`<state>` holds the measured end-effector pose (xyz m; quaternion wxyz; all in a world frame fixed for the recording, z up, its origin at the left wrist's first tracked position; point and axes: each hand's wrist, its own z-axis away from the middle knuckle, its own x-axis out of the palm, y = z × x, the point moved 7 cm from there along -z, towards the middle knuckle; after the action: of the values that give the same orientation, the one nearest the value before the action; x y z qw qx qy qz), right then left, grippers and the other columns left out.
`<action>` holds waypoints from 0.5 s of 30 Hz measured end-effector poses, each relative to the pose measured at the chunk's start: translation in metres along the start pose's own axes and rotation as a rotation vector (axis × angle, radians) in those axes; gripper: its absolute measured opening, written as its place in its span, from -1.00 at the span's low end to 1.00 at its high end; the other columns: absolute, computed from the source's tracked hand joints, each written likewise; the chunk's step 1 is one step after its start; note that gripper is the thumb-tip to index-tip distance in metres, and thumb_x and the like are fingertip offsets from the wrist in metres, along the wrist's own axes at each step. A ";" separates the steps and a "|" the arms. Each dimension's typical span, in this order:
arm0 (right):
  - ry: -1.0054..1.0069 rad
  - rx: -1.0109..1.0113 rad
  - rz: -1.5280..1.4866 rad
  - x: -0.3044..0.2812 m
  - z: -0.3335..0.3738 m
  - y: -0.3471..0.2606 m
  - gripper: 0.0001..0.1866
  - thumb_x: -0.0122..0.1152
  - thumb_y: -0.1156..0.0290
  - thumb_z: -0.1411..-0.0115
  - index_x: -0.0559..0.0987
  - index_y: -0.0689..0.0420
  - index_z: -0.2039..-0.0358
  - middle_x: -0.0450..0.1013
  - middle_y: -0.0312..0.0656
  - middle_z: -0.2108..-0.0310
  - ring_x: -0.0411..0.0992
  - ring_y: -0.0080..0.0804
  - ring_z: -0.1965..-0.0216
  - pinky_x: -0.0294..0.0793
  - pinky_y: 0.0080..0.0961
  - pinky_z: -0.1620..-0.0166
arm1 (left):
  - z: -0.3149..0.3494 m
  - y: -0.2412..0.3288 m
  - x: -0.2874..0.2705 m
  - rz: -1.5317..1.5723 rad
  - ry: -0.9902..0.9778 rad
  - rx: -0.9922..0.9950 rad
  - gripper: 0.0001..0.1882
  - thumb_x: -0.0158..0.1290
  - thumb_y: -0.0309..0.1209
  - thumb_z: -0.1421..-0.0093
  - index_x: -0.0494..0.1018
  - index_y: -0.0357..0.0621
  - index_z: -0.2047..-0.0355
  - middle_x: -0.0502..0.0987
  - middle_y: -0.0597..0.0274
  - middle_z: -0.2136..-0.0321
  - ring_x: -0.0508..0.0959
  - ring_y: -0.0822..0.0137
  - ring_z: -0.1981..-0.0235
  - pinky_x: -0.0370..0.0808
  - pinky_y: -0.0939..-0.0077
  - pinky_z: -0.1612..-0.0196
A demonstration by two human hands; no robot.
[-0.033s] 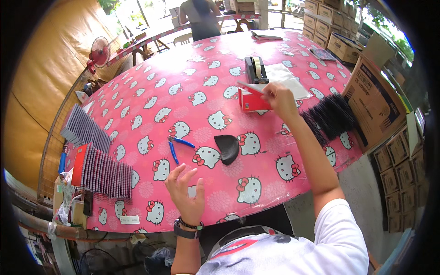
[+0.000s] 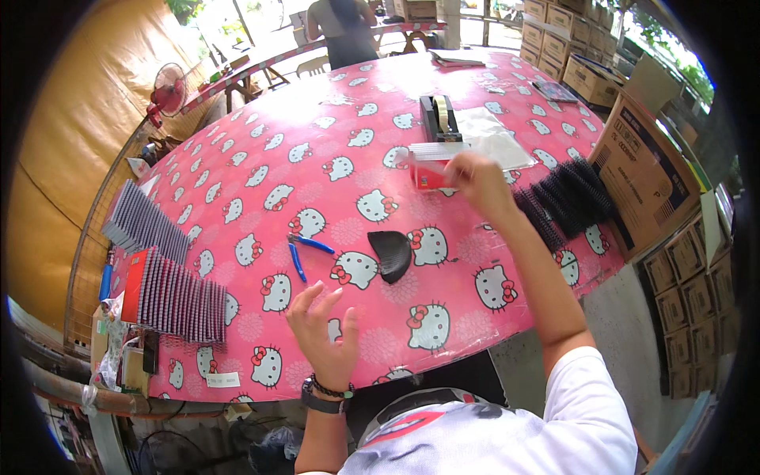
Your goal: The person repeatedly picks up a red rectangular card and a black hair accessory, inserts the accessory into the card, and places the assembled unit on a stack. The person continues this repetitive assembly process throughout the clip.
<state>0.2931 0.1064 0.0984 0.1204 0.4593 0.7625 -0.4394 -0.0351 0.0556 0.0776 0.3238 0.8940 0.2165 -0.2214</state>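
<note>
My right hand (image 2: 480,184) pinches a thin flat piece like a card or small notebook (image 2: 423,161), smeared by motion. It hovers over a red box-like holder (image 2: 427,177) with pale edges of stacked pieces showing behind it. My left hand (image 2: 323,321) is raised above the near part of the table, fingers apart and slightly curled, holding nothing. Just beyond it lie blue-handled nippers (image 2: 305,252), jaws pointing away from me. To their right rests a black half-round piece (image 2: 391,256).
A tape dispenser (image 2: 440,117) stands behind the red holder, beside white sheets (image 2: 491,136). Black spiral coils (image 2: 566,202) are piled at the right, by a large carton (image 2: 645,174). Stacks of spiral-bound notebooks (image 2: 182,297) line the left edge. A person (image 2: 344,32) stands far back.
My right hand has shifted slightly down with the thin piece, now blurred, and pale stack edges show behind it. My left hand stays nearly still.
</note>
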 end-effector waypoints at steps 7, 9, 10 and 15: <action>-0.293 -0.066 -0.316 0.054 0.132 -0.083 -0.89 0.29 0.53 0.00 0.53 0.18 0.44 0.44 -0.19 0.47 0.45 -0.33 0.41 0.43 -0.42 0.33 | 0.038 -0.043 0.068 0.531 -0.249 -0.392 -0.65 0.14 -0.56 -0.09 0.38 -0.25 0.09 0.45 0.07 0.12 0.43 0.26 0.12 0.32 0.43 -0.01; -0.208 0.148 -0.516 0.053 0.142 -0.069 -0.92 0.26 0.50 -0.08 0.53 0.19 0.44 0.43 -0.23 0.46 0.44 -0.45 0.43 0.42 -0.49 0.36 | 0.052 -0.056 0.074 0.635 -0.421 -0.552 -0.67 0.12 -0.58 -0.13 0.36 -0.26 0.09 0.46 0.13 0.16 0.44 0.35 0.16 0.33 0.52 0.03; -0.195 0.259 -0.611 0.064 0.151 -0.058 -0.91 0.20 0.46 -0.18 0.51 0.18 0.34 0.40 -0.31 0.43 0.38 -0.59 0.43 0.39 -0.59 0.36 | 0.056 -0.057 0.072 0.680 -0.365 -0.544 -0.68 0.10 -0.57 -0.14 0.36 -0.26 0.08 0.46 0.16 0.16 0.43 0.37 0.16 0.33 0.53 0.03; 0.063 0.429 -0.812 0.096 0.159 -0.074 -0.81 0.13 0.43 -0.26 0.44 0.13 0.13 0.37 -0.37 0.39 0.32 -0.69 0.43 0.39 -0.66 0.38 | 0.051 -0.046 0.071 0.588 -0.239 -0.435 -0.59 0.06 -0.57 -0.18 0.31 -0.20 -0.05 0.43 0.26 0.10 0.40 0.52 0.16 0.35 0.63 0.09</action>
<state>0.1458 0.0254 -0.0102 -0.1827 0.1509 0.7758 -0.5848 -0.0152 0.0701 -0.0175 0.5788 0.7961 -0.0465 -0.1706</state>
